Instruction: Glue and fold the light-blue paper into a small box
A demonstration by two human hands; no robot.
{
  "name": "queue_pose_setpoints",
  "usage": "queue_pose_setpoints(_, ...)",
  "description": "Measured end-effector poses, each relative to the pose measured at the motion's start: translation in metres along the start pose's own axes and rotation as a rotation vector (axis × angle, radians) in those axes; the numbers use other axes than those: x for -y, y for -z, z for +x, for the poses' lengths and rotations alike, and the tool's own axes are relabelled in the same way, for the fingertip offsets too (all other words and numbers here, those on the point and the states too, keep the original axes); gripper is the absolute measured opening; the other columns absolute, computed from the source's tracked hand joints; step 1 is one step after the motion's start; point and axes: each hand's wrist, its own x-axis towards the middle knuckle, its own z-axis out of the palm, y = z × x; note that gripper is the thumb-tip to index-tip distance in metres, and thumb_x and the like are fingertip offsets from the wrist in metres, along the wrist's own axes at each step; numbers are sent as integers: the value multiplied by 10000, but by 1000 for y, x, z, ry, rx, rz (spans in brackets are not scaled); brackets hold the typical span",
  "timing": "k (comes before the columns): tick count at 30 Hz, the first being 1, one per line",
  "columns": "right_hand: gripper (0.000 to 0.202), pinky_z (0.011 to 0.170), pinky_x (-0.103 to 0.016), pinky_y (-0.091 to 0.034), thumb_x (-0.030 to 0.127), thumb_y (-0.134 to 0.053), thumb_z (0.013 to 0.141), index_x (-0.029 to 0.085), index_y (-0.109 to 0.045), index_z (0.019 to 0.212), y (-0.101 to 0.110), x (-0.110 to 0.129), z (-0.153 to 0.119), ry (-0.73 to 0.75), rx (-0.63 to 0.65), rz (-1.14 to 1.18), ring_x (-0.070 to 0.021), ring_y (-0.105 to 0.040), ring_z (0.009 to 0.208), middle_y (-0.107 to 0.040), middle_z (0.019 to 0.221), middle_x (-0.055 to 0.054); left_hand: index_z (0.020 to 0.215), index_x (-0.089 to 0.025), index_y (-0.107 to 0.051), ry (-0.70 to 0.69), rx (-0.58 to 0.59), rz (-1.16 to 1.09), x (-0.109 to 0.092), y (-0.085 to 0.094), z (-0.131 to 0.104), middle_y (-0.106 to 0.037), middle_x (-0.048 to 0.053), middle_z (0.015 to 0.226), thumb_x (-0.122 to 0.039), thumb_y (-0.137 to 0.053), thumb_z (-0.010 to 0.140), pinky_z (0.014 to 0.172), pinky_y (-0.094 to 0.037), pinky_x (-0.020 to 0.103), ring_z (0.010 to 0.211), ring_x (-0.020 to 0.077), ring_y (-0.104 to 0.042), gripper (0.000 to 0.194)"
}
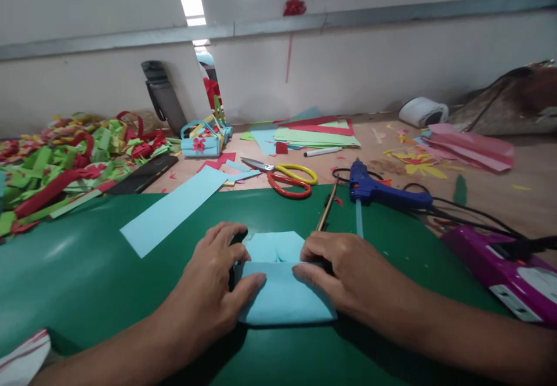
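Note:
A folded piece of light blue paper (285, 302) lies on the green mat in front of me, its near part turned up over the back part. My left hand (220, 278) closes on its left side, thumb on the front fold and fingers behind. On the right side my right hand (343, 267) grips it the same way, the thumb pressing the fold's upper edge. Between the hands the back panel shows a small crease or slit. Just beyond my right hand lies a thin gold-coloured stick (327, 207). The fingertips behind the paper are partly hidden.
Beyond the hands are a light blue paper strip (174, 210), scissors (289, 180), a blue glue gun (383, 191) with its cord, and a purple power strip (491, 276). Farther back are a small blue paper bag (200, 147), stacked coloured paper (317, 136), cut scraps (93, 154) and a bottle (165, 98).

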Motion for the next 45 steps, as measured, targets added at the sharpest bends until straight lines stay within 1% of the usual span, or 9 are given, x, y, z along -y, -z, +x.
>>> queue_pose_setpoints(7,122,558,-259,-303,302,-544,797,216,-631,804,5,5,6,-58,83,54,-155,-532,623,-640,689,-18,819,-186,-566,-56,-9,25,1,-2,-3,-500,123,1237,-328,-508,813,957,-347,482,1176,308,-380,154)
queue_pose_setpoints(12,87,532,-242,-298,285,-580,760,216,-629,742,5,3,7,-7,58,117,-133,-513,587,-621,642,10,801,-191,-589,-63,-33,53,-6,3,0,-570,100,1053,-323,-548,774,809,-415,403,990,276,-467,140)
queue_pose_setpoints(14,78,507,-232,-297,273,-596,739,208,-623,705,6,1,9,16,72,158,-123,-505,564,-602,609,20,770,-189,-592,-14,22,29,-9,7,5,-591,70,898,-338,-561,756,711,-416,346,850,238,-498,152)
queue_pose_setpoints(19,100,430,-199,-283,233,-676,652,205,-628,736,15,0,15,-24,204,219,-92,-454,501,-535,567,51,653,-180,-594,184,316,-196,-8,16,23,-520,-33,570,-338,-603,716,478,-310,225,546,127,-456,170)
queue_pose_setpoints(24,159,407,-184,-263,203,-730,580,194,-603,676,20,4,16,-21,271,161,-78,-413,502,-479,559,61,780,-180,-624,170,364,-298,-5,17,30,-552,-35,623,-389,-689,645,478,-330,209,566,132,-482,257)
queue_pose_setpoints(31,179,381,-190,-264,183,-751,554,197,-578,598,21,10,21,-55,320,146,-87,-447,480,-505,517,63,852,-196,-667,97,380,-91,-29,19,34,-633,13,723,-305,-750,573,501,-331,221,634,181,-547,311)
queue_pose_setpoints(35,156,380,-190,-272,175,-737,545,201,-611,632,24,11,29,-156,439,155,-87,-447,440,-516,480,69,812,-202,-682,114,420,-51,-31,21,41,-634,2,667,-262,-751,551,464,-302,214,592,174,-548,276)
queue_pose_setpoints(39,202,435,-185,-316,256,-746,523,180,-612,654,27,10,39,-139,604,155,-95,-477,529,-545,545,58,763,-190,-662,155,526,-119,-26,21,47,-627,-14,640,-273,-714,577,465,-309,198,598,157,-552,210)
queue_pose_setpoints(45,158,420,-189,-299,320,-626,657,174,-583,616,28,15,41,-93,612,72,-90,-458,506,-499,524,49,762,-154,-624,203,496,-241,-17,15,47,-591,-22,619,-258,-622,636,470,-324,191,582,128,-516,163)
